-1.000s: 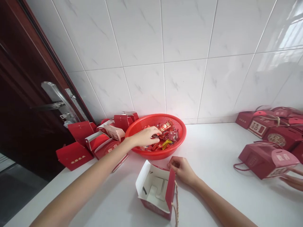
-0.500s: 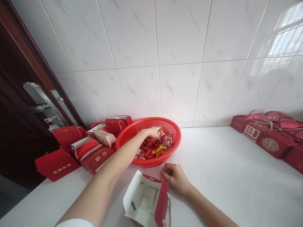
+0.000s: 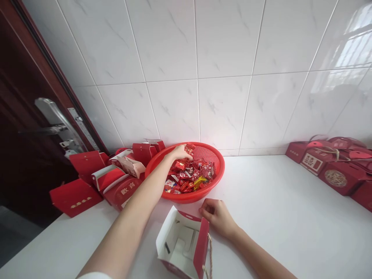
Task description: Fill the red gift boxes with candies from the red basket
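My left hand (image 3: 180,152) reaches over a red plastic basket (image 3: 221,170) and pinches a red candy packet (image 3: 190,148) near the far rim. Beneath it lies a heap of wrapped candies (image 3: 188,174), mostly red with a yellow one (image 3: 199,181) among them. On the white table my right hand (image 3: 218,217) rests with curled fingers, nothing seen in them. Beside it, to the left, stands an open red gift box (image 3: 201,248) with a white inside and a twisted rope handle. No candy shows in the box.
Several open red boxes (image 3: 78,197) crowd the table left of the basket. More red boxes with rope handles (image 3: 334,176) stand closed at the right by the tiled wall (image 3: 223,112). A dark door (image 3: 29,155) with a metal handle is at the far left.
My left hand has lifted from the candy heap toward the basket's far side, a red packet now showing in its fingers. My right hand stays by the box. The view has shifted slightly.
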Demonstrator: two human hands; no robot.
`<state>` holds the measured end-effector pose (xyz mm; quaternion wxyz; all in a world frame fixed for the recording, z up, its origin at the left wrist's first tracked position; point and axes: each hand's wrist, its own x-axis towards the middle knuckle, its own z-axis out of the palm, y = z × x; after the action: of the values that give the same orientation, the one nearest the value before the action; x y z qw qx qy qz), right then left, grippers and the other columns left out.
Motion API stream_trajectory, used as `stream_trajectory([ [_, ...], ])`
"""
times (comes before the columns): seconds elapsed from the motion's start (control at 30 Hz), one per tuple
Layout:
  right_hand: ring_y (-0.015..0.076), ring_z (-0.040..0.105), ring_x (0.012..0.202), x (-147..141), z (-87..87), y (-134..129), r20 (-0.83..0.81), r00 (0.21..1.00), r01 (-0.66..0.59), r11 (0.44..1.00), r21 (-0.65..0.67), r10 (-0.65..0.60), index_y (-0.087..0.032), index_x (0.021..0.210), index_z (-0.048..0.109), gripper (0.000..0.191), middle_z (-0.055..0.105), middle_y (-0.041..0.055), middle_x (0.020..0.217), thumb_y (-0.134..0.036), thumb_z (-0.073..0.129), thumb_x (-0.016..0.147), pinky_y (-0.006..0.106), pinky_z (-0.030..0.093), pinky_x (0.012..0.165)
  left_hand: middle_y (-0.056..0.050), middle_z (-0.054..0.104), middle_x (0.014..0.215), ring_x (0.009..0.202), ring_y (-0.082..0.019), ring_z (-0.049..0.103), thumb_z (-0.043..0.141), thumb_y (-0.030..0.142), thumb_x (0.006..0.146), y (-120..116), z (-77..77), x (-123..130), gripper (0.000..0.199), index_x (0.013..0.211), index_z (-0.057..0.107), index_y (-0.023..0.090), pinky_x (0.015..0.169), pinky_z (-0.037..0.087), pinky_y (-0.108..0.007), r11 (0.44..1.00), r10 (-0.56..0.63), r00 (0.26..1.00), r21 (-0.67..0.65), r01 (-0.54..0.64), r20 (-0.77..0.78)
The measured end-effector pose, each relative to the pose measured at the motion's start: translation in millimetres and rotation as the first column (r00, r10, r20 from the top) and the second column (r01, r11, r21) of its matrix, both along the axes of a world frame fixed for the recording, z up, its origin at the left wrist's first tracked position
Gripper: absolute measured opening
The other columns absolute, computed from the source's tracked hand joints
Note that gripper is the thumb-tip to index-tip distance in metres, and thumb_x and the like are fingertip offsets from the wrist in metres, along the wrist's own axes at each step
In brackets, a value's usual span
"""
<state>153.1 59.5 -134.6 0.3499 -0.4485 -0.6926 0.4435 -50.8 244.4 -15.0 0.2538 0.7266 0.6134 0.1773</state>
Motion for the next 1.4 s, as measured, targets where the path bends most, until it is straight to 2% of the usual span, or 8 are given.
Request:
stream_trajectory([
  [0.13,0.0126,0.044,0.056,-0.1,-0.1,0.4,-0.002,1.000,0.001,1.000,-0.001,-0.001,-0.021,0.062,0.049,0.017,0.052,-0.0021,0.058,-0.026,0.057,0.076,0.024,0.033,0.054,-0.012,0.057,0.139,0.120,-0.029,0.060,0.065,0.033,0.097,-0.9,3.1,5.8,0.041,0.134,0.057,0.018,0.099,0.053,-0.052,0.984,0.088,0.986,0.169,-0.063,-0.140],
  [0.27,0.0126,0.044,0.056,-0.3,-0.5,0.0,-0.006,1.000,0.003,1.000,-0.007,-0.003,-0.021,0.061,0.049,0.018,0.052,-0.0022,0.058,-0.026,0.056,0.076,0.024,0.033,0.053,-0.012,0.055,0.143,0.125,-0.029,0.057,0.063,0.033,0.098,-3.5,1.5,22.9,0.039,0.134,0.058,0.019,0.104,0.049,-0.054,0.973,-0.030,0.974,0.215,0.079,-0.223],
  [0.47,0.0123,0.043,0.055,0.1,0.2,-0.5,-0.005,1.000,-0.002,1.000,-0.006,0.002,-0.021,0.061,0.047,0.018,0.051,-0.0028,0.057,-0.026,0.056,0.076,0.025,0.032,0.054,-0.011,0.057,0.143,0.126,-0.030,0.058,0.070,0.032,0.092,-11.2,-19.3,52.5,0.038,0.127,0.064,0.018,0.105,0.049,-0.052,0.940,-0.339,0.880,-0.079,0.332,-0.334],
  [0.57,0.0127,0.043,0.056,0.3,1.5,-0.5,-0.002,1.000,-0.003,1.000,-0.003,0.003,-0.021,0.062,0.048,0.017,0.051,-0.0025,0.058,-0.026,0.055,0.076,0.025,0.032,0.055,-0.011,0.061,0.136,0.119,-0.027,0.062,0.071,0.031,0.092,-14.6,-23.4,59.1,0.035,0.124,0.065,0.019,0.099,0.053,-0.048,0.914,-0.403,0.836,-0.201,0.351,-0.372],
  [0.73,0.0123,0.043,0.056,0.0,3.9,-1.4,0.004,1.000,-0.001,1.000,-0.008,0.001,-0.021,0.061,0.046,0.017,0.051,-0.0024,0.058,-0.025,0.055,0.075,0.025,0.032,0.055,-0.008,0.068,0.117,0.104,-0.022,0.067,0.066,0.033,0.096,-12.6,-17.2,59.2,0.023,0.113,0.067,0.017,0.090,0.057,-0.042,0.896,-0.431,0.812,-0.290,0.336,-0.393],
  [1.0,0.0125,0.043,0.055,-0.4,6.0,-1.6,0.009,1.000,0.006,1.000,-0.008,-0.006,-0.021,0.060,0.046,0.018,0.052,-0.0022,0.058,-0.026,0.055,0.075,0.025,0.032,0.054,-0.003,0.074,0.089,0.085,-0.019,0.070,0.071,0.043,0.091,-9.5,4.1,22.0,0.030,0.092,0.072,0.013,0.082,0.057,-0.037,0.842,-0.470,0.872,-0.364,0.397,-0.137],
  [1.23,0.0122,0.041,0.055,0.1,4.1,-1.8,0.003,1.000,0.005,1.000,-0.003,-0.005,-0.022,0.060,0.045,0.018,0.050,-0.0023,0.057,-0.026,0.054,0.075,0.025,0.031,0.053,0.000,0.077,0.072,0.074,-0.022,0.072,0.095,0.041,0.047,-10.9,12.3,9.4,0.039,0.074,0.079,0.018,0.073,0.056,-0.030,0.817,-0.409,0.903,-0.390,0.425,0.127],
  [1.4,0.0122,0.040,0.056,0.3,4.3,-1.6,0.000,1.000,-0.001,1.000,0.001,0.001,-0.021,0.061,0.045,0.018,0.050,-0.0019,0.058,-0.026,0.053,0.076,0.025,0.031,0.054,-0.001,0.076,0.069,0.068,-0.020,0.070,0.096,0.038,0.043,-9.5,12.5,12.9,0.038,0.071,0.078,0.017,0.069,0.055,-0.030,0.817,-0.361,0.907,-0.395,0.420,0.217],
])
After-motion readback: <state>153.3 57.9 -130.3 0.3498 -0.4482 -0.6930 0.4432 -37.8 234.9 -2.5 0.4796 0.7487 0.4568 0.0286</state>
